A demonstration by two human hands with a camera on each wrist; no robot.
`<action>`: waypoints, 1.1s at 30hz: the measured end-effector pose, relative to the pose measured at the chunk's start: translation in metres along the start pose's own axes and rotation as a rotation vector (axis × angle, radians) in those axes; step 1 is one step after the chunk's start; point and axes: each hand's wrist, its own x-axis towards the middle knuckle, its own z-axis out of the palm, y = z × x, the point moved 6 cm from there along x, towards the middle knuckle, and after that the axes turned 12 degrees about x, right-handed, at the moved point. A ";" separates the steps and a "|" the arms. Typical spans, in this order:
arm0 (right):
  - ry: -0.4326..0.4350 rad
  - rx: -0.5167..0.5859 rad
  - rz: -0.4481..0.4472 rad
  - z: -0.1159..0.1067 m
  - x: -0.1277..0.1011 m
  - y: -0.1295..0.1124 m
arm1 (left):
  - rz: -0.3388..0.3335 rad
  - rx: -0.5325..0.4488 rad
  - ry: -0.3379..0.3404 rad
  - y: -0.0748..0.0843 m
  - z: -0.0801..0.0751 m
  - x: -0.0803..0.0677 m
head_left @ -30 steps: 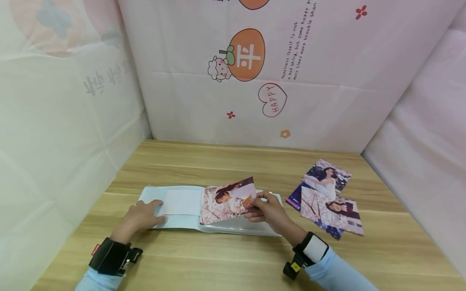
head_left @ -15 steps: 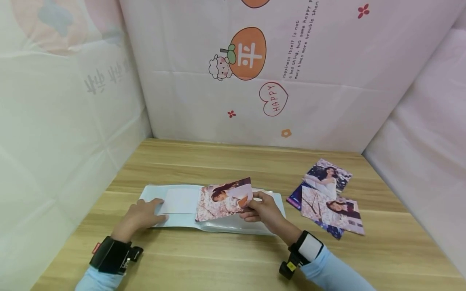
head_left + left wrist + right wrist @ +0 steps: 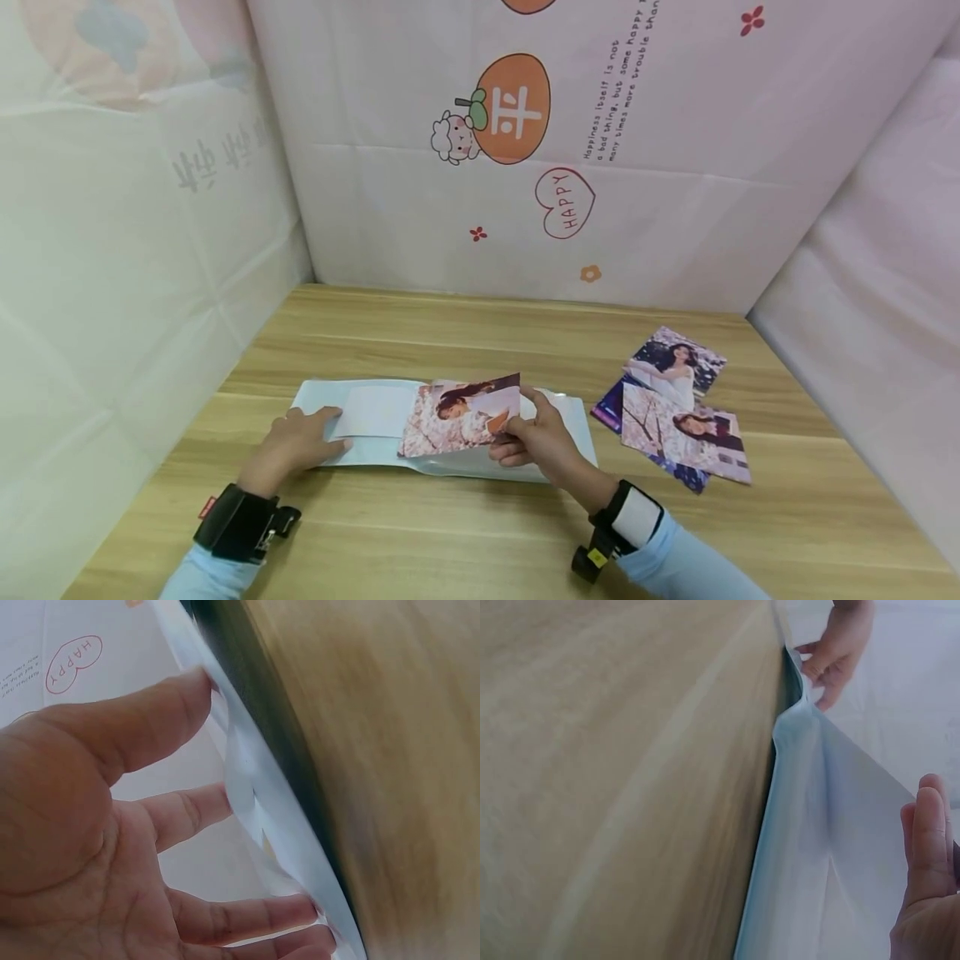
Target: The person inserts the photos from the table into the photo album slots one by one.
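A pale blue photo album (image 3: 382, 454) lies spread on the table, with a white sheet (image 3: 367, 410) on its left side. My left hand (image 3: 300, 440) rests on the album's left end. In the left wrist view the fingers (image 3: 247, 919) and thumb reach out fairly straight, their tips against the page. My right hand (image 3: 543, 437) pinches a photo (image 3: 461, 414) by its right edge. This print, a person among pink blossoms, is tilted over the middle and right half of the album. In the right wrist view the raised photo (image 3: 870, 810) shows its pale back.
To the right of the album several photos (image 3: 686, 442) lie overlapping on the wooden table (image 3: 465, 533). White printed cloth (image 3: 390, 217) rises behind the table and along both sides.
My right hand has carried the photo a little to the left, its left edge now overlapping the white sheet's side. The left hand stays on the album with barely any shift.
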 end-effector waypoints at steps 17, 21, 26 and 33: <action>-0.004 0.014 0.039 0.008 -0.014 0.010 | -0.013 -0.017 0.018 -0.002 0.001 0.001; -0.012 0.025 0.043 0.011 -0.014 0.011 | -0.017 -0.015 0.022 -0.004 0.003 0.001; -0.035 0.032 0.060 0.015 -0.012 0.014 | -0.014 -0.016 0.017 -0.003 0.002 0.001; -0.045 0.029 0.082 0.017 -0.011 0.018 | -0.008 -0.014 0.028 -0.001 0.000 -0.001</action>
